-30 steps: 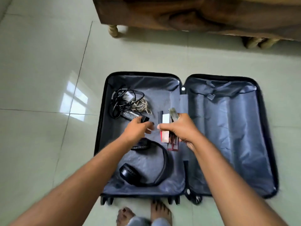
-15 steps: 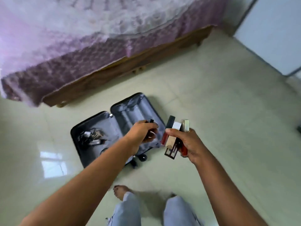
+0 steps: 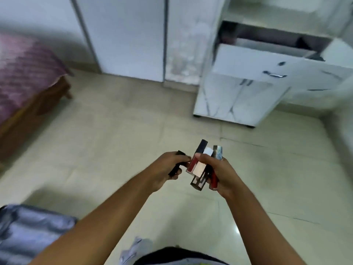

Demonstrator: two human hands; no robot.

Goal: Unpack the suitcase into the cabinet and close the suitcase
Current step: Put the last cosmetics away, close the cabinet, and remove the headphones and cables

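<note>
While both hands hang over the floor point(image 3: 118, 134), right hand point(image 3: 219, 171) grips a bundle of tubes point(image 3: 200, 167), left hand point(image 3: 168, 167) curls round a black stick point(image 3: 176, 165); cabinet point(image 3: 238, 100) ahead, drawer point(image 3: 248, 62) pulled out; suitcase point(image 3: 28, 230) lining at lower left

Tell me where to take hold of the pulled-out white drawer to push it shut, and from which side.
Judging by its pose, press on the drawer front panel near the metal handle, coming from the room side, straight at the cabinet. The front is broad, flat and faces outward. Both hands are full: the left hand grips a black stick, the right hand a bundle of cosmetic tubes.
</note>
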